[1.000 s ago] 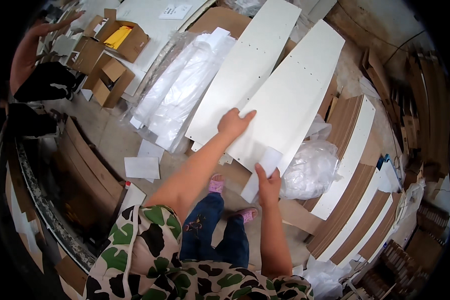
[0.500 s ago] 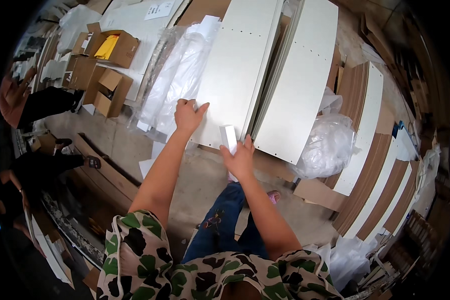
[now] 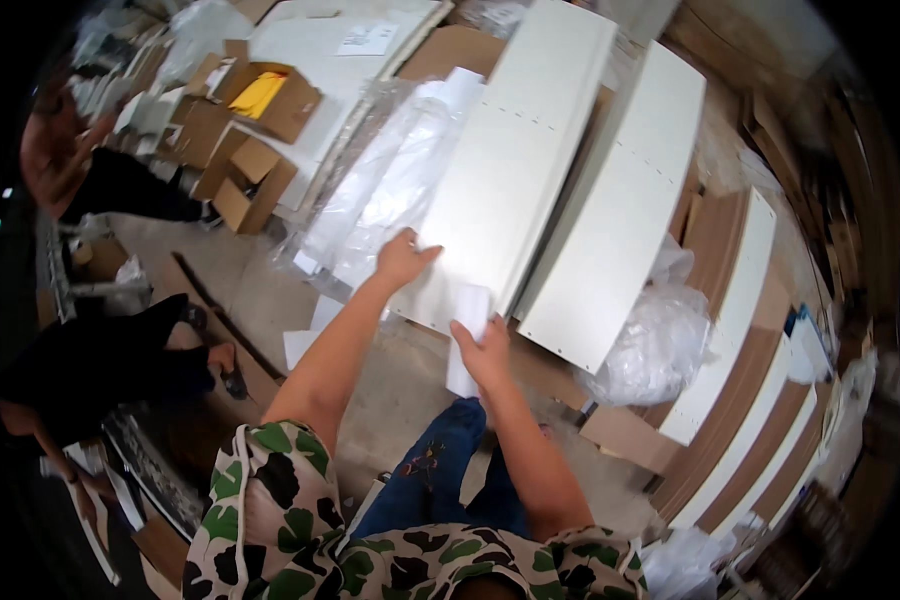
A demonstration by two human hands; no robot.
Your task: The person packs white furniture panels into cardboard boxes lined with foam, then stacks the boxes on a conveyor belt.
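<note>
Left hand (image 3: 402,258): flat, fingers spread, palm pressed on the near end of the white furniture panel (image 3: 510,170); nothing clasped.
Right hand (image 3: 485,350): closed around a small white paper sheet (image 3: 468,330), thumb over its face, held just at the panel's near edge.
Panel location: lying on the floor ahead of the knees, long axis running away, row of small drilled holes across its middle; second white panel (image 3: 615,210) just beside it on the right.
Arm pose: left arm stretched forward, nearly straight; right arm bent, elbow near the body, wrist cocked up.
Doing it well: probably best to keep the left palm firm so the panel cannot slide, and to hold the sheet flat for comparing against the holes.
Around: clear plastic wrap (image 3: 380,190) left of the panel, crumpled plastic bag (image 3: 650,340) to the right, open cardboard boxes (image 3: 255,110) farther left.
</note>
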